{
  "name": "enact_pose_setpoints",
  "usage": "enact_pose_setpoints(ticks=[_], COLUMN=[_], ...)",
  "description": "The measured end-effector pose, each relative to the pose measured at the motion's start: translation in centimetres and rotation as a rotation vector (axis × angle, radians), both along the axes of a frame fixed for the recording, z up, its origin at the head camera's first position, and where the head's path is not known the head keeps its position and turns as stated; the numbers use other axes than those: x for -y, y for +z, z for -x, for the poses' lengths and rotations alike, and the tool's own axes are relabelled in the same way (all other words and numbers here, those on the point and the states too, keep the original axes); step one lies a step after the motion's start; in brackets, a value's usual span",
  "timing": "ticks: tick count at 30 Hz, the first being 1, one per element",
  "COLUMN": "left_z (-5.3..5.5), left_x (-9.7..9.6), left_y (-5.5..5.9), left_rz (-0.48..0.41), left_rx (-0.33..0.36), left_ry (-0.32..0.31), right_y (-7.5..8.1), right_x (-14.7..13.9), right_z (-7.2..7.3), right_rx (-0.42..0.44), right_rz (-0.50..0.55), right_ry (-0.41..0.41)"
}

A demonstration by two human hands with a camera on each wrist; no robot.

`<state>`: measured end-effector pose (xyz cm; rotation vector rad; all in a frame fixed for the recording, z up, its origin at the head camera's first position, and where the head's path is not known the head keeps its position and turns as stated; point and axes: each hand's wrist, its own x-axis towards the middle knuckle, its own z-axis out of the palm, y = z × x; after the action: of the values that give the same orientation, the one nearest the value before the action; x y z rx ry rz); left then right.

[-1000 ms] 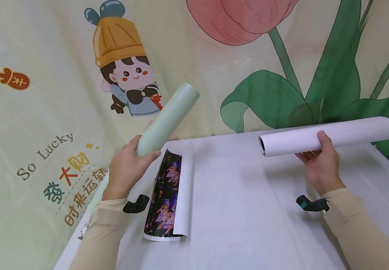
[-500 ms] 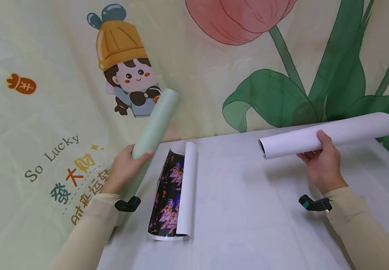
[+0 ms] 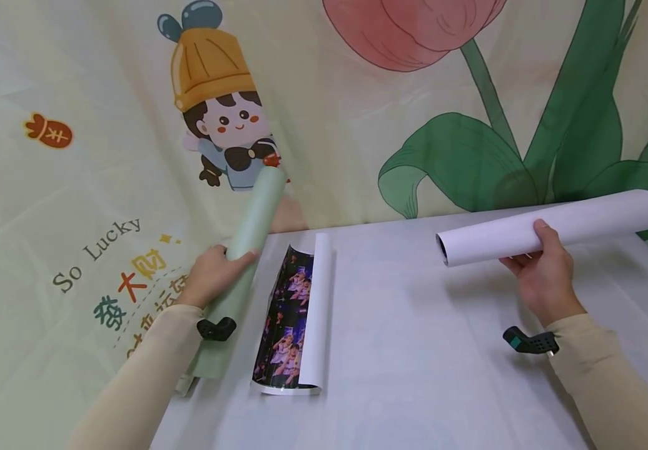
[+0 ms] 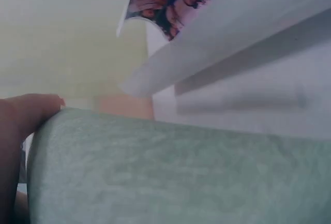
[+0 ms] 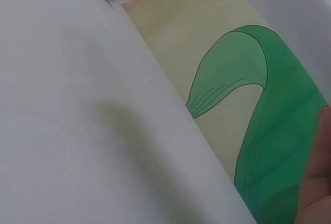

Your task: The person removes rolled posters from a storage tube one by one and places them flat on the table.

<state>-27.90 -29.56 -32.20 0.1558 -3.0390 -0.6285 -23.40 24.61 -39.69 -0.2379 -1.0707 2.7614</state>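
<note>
My left hand (image 3: 209,275) grips a pale green paper roll (image 3: 256,215) near its middle, thumb across the front, other fingers mostly hidden. The roll slants along the table's left side, its near end low by the edge. In the left wrist view the green roll (image 4: 176,172) fills the bottom, with the thumb (image 4: 39,107) at its end. My right hand (image 3: 546,281) holds a white paper roll (image 3: 600,220) above the table's right side, thumb in front and fingers beneath. Its left end shows a dark inside. Between the hands lies a half-unrolled photo poster (image 3: 284,337).
A white-covered table (image 3: 391,350) spreads below, with a printed cloth backdrop (image 3: 329,125) behind it. A pale end of something (image 3: 185,384) shows beside the green roll's near end. Both wrists wear small black devices (image 3: 217,329).
My left hand has lowered the green roll and turned it steeper, bringing its near end down toward the table's left edge. The right hand still holds the white roll in nearly the same place.
</note>
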Motion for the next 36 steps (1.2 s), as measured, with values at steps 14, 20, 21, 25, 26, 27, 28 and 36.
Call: enact_pose_setpoints(ticks=[14, 20, 21, 25, 26, 27, 28, 36], left_z=[1.2, 1.6, 1.6, 1.3, 1.2, 1.2, 1.1, 1.0], left_x=[-0.3, -0.3, -0.2, -0.1, -0.1, -0.1, -0.1, -0.6], left_y=[-1.7, -2.6, -2.8, -3.4, -3.5, -3.6, -3.6, -4.0], left_rz=[0.157, 0.200, 0.195, 0.187, 0.188, 0.192, 0.197, 0.261], left_rx=[0.000, 0.035, 0.042, 0.068, 0.071, 0.073, 0.075, 0.116], left_ry=[-0.044, -0.022, -0.018, 0.003, 0.007, 0.012, 0.016, 0.010], right_y=[0.1, 0.2, 0.2, 0.0, 0.0, -0.1, -0.1, -0.1], right_x=[0.0, 0.0, 0.1, 0.2, 0.2, 0.2, 0.2, 0.3], right_z=[-0.1, -0.1, -0.1, -0.2, -0.2, -0.2, -0.2, -0.3], right_rx=[-0.002, -0.002, -0.001, -0.002, -0.003, -0.003, -0.003, 0.011], right_rz=[0.008, 0.011, 0.011, 0.022, 0.024, 0.030, 0.034, 0.028], right_ry=[0.010, 0.012, 0.013, 0.022, 0.025, 0.027, 0.029, 0.023])
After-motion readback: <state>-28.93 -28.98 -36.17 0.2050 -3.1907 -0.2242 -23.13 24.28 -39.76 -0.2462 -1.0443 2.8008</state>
